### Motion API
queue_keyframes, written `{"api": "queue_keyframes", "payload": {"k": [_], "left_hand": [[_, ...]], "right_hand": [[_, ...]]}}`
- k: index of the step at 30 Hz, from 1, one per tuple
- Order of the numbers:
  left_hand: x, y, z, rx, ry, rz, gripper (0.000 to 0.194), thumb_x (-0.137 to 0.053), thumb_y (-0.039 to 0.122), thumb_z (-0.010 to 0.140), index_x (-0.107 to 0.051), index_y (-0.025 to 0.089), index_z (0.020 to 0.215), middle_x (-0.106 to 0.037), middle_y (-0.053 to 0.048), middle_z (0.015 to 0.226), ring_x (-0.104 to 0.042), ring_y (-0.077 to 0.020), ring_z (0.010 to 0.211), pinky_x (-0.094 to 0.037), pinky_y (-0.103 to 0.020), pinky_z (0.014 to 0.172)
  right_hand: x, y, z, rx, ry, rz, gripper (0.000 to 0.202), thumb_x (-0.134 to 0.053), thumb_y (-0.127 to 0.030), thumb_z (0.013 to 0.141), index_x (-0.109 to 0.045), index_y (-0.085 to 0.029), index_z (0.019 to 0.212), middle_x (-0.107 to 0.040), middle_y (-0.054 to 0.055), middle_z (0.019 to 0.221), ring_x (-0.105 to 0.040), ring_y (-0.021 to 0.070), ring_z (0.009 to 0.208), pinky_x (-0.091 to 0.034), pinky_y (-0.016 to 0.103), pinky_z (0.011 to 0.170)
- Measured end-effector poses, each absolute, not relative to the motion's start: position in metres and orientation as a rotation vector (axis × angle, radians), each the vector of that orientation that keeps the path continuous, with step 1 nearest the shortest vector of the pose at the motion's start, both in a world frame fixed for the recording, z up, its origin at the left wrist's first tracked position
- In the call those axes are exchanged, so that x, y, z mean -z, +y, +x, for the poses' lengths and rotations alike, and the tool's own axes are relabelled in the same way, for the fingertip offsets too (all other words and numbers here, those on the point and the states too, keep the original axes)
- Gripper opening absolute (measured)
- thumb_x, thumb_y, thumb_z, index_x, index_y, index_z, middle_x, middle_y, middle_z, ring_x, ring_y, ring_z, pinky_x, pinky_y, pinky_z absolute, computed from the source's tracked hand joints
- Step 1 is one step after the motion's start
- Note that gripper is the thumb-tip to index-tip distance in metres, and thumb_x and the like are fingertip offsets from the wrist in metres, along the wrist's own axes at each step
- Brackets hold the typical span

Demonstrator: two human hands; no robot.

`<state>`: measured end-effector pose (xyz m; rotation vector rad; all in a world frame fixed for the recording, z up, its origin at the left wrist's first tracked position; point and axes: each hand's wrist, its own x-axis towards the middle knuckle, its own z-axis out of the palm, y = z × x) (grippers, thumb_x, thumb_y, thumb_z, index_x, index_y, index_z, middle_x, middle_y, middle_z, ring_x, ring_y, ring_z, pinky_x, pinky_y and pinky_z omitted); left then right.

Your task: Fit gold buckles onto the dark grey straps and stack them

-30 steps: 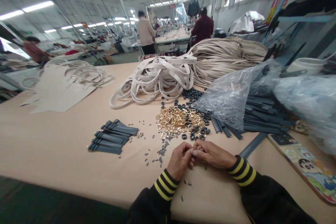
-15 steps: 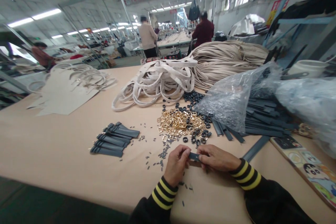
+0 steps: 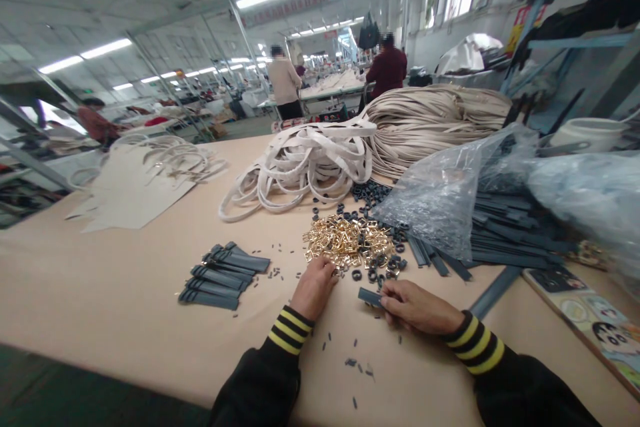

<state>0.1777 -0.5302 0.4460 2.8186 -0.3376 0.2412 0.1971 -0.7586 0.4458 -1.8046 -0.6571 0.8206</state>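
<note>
My right hand [image 3: 417, 305] pinches a short dark strap [image 3: 369, 297], whose free end points left over the table. My left hand [image 3: 315, 287] reaches to the near left edge of a pile of gold buckles [image 3: 340, 238]; its fingertips are bent down, and whether they hold a buckle is hidden. Small dark loops [image 3: 373, 275] lie around the pile's right side. A stack of dark straps with gold buckles [image 3: 223, 277] lies to the left of my left hand. Tiny dark pieces [image 3: 355, 343] are scattered in front of my hands.
Behind the buckles lie white looped straps [image 3: 305, 167] and a beige strap bundle [image 3: 435, 113]. Clear plastic [image 3: 435, 193] covers part of the long dark straps [image 3: 515, 233] at right. A cartoon-printed board [image 3: 590, 313] lies near the right edge. Three people stand farther back.
My left hand has let go of the short dark strap and moved up and left to the gold buckles. My right hand keeps the strap. The view has shifted slightly.
</note>
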Motion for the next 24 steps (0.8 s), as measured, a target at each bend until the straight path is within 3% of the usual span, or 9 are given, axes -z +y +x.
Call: {"api": "queue_keyframes", "payload": {"k": [8,12,16,24], "left_hand": [[-0.454,-0.538,0.175,-0.328,-0.181,2.667,0.020,-0.039,0.018,0.082,-0.055,0.016,0.071,-0.053,-0.005,0.076,-0.049,-0.0165,0.072,-0.041,-0.029,0.067],[-0.457,-0.555,0.166,-0.044,0.022,1.939,0.015,-0.050,0.029,0.077,-0.052,0.015,0.075,-0.053,-0.001,0.065,-0.050,-0.0118,0.058,-0.042,-0.024,0.055],[-0.450,-0.584,0.154,0.243,0.178,1.333,0.023,-0.058,0.033,0.072,-0.047,0.013,0.080,-0.055,0.001,0.062,-0.048,-0.0060,0.046,-0.040,-0.017,0.044],[-0.444,-0.608,0.149,0.341,0.129,1.077,0.030,-0.062,0.035,0.071,-0.039,0.016,0.076,-0.054,0.004,0.051,-0.039,-0.0027,0.030,-0.029,-0.011,0.029]], "right_hand": [[-0.445,-0.759,0.199,-0.818,-0.592,-1.739,0.013,-0.039,-0.026,0.083,-0.042,-0.016,0.075,-0.057,0.000,0.064,-0.039,0.0039,0.036,-0.027,0.013,0.033],[-0.447,-0.757,0.202,-0.653,-0.578,-1.693,0.012,-0.048,-0.027,0.079,-0.045,-0.016,0.076,-0.045,-0.006,0.055,-0.036,0.0039,0.038,-0.027,0.014,0.035],[-0.447,-0.757,0.204,-0.600,-0.486,-1.616,0.016,-0.050,-0.031,0.078,-0.047,-0.016,0.080,-0.038,-0.008,0.049,-0.031,0.0043,0.036,-0.025,0.014,0.034],[-0.446,-0.755,0.204,-0.529,-0.540,-1.606,0.017,-0.054,-0.031,0.077,-0.053,-0.014,0.080,-0.043,-0.006,0.057,-0.035,0.0050,0.044,-0.028,0.016,0.040]]}}
